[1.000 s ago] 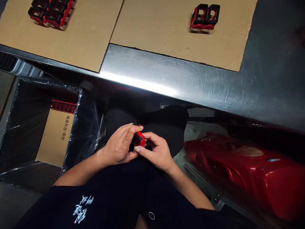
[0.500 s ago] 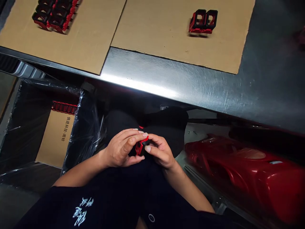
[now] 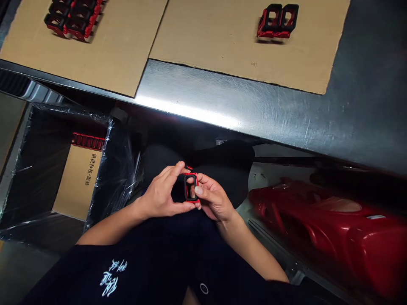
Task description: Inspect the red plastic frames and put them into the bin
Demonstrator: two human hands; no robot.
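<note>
Over my lap, below the table edge, both hands hold one small red and black rectangular frame (image 3: pixel 191 187). My left hand (image 3: pixel 163 192) pinches it from the left, index finger at its top and thumb at its bottom. My right hand (image 3: pixel 213 199) grips its right side, thumb laid across the frame's face. The frame's open window faces the camera. On the table, a pair of the same frames (image 3: pixel 278 20) stands on cardboard at the far right. Several more frames (image 3: pixel 71 18) are grouped on cardboard at the far left.
A steel table (image 3: pixel 241 110) carries two cardboard sheets (image 3: pixel 210 38). At the left, on the floor, a plastic-lined black box (image 3: pixel 38 169) holds a cardboard sheet and a row of red parts (image 3: pixel 87 141). A glossy red moulded cover (image 3: pixel 333 231) lies at the lower right.
The frame has been turned in my hands from edge-on to face-on, so its open window now shows. Both hands have stayed over my lap.
</note>
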